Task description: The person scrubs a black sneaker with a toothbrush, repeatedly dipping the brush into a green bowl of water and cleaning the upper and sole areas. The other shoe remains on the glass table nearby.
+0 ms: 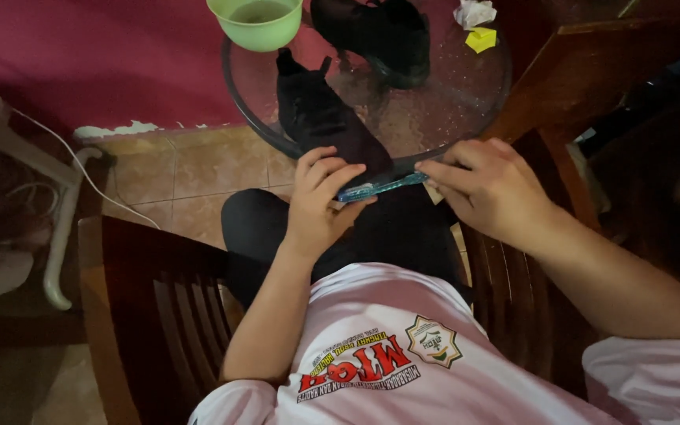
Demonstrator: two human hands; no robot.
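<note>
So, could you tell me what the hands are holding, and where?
A thin teal strip, held at its ends: left hand on one, right hand on the other.

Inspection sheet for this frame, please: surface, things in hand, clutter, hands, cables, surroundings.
Surface: round glass table with a dark rim, speckled top.
Things in hand: teal strip-like item, too blurred to identify, held at the table's near edge; black shoe just behind it.
Clutter: second black shoe, green plastic bowl, yellow block, crumpled white paper.
Hands: left hand grips the strip's left end; right hand pinches its right end.
Cables: white cable across the floor at left.
Surroundings: wooden slatted chair, tiled floor, magenta wall.
</note>
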